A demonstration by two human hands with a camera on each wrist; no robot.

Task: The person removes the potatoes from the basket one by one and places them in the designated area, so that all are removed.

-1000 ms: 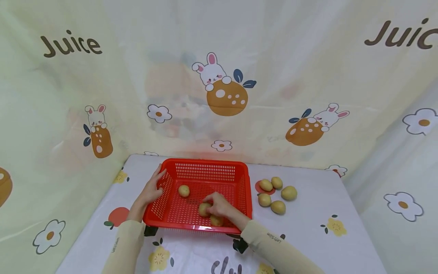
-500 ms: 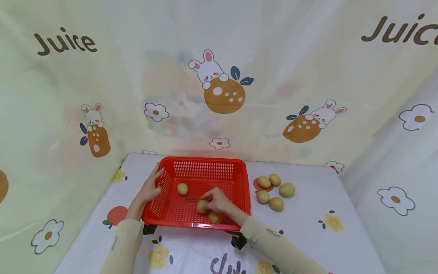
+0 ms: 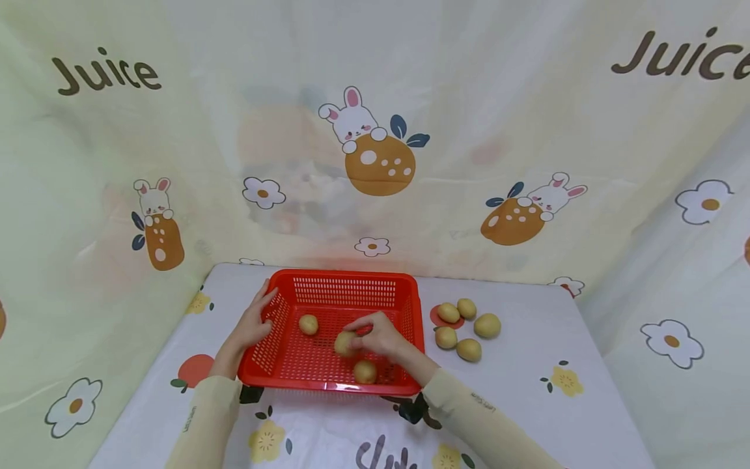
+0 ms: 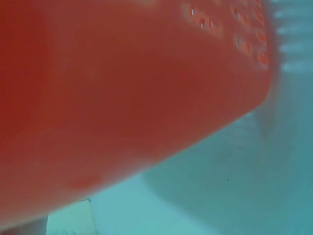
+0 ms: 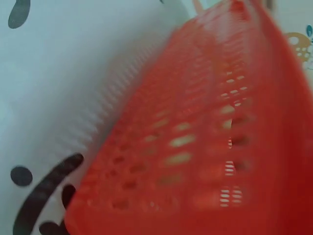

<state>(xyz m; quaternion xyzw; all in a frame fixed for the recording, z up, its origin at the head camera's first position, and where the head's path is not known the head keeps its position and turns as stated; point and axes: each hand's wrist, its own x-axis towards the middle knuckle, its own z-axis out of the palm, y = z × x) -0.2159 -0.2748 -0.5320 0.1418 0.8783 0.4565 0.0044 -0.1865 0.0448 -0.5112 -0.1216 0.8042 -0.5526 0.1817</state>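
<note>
A red plastic basket [image 3: 328,277] with slotted walls stands on the table. Against its left wall lies my left hand [image 3: 250,327], fingers straight along the rim and touching it. My right hand [image 3: 379,335] reaches over the basket and pinches a potato [image 3: 343,344] between thumb and fingers. A second potato [image 3: 365,372] lies near the front wall below that hand, and a third potato [image 3: 308,324] rests toward the left inside the basket. Only the basket's outer red wall [image 4: 122,98] fills the left wrist view; in the right wrist view, the basket's slotted wall [image 5: 195,122] hides the right hand.
Right of the basket, several loose potatoes [image 3: 469,350] lie grouped on the white printed tablecloth [image 3: 539,417]. A printed curtain [image 3: 375,215] hangs behind and at both sides. Dark wrist-camera mounts [image 3: 413,409] sit near the basket's front edge.
My right hand has lifted slightly with the potato and moved apart from the front potato, which now shows fully. The left hand stays at the basket's left wall.
</note>
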